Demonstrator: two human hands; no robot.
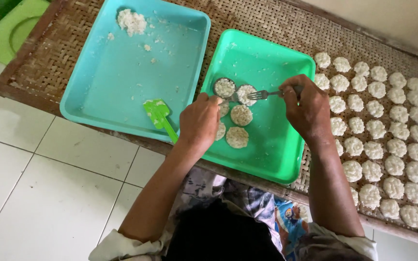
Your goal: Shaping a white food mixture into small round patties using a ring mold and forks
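My right hand [308, 108] grips a metal fork [263, 94] whose tines rest on a white rice patty [245, 93] in the green tray [272, 150]. My left hand [200, 122] is over the same tray, fingers curled at a small round mould [224, 87] filled with rice. Other flat round rice patties [238, 136] lie in the green tray beside and partly under my left hand.
A turquoise tray [117, 77] holds a lump of rice [131, 21] and a green spatula [159, 117]. Several rows of rice cakes [378, 130] cover the woven bamboo rack [276, 21] at the right. White tiled floor lies below; a green object sits top left.
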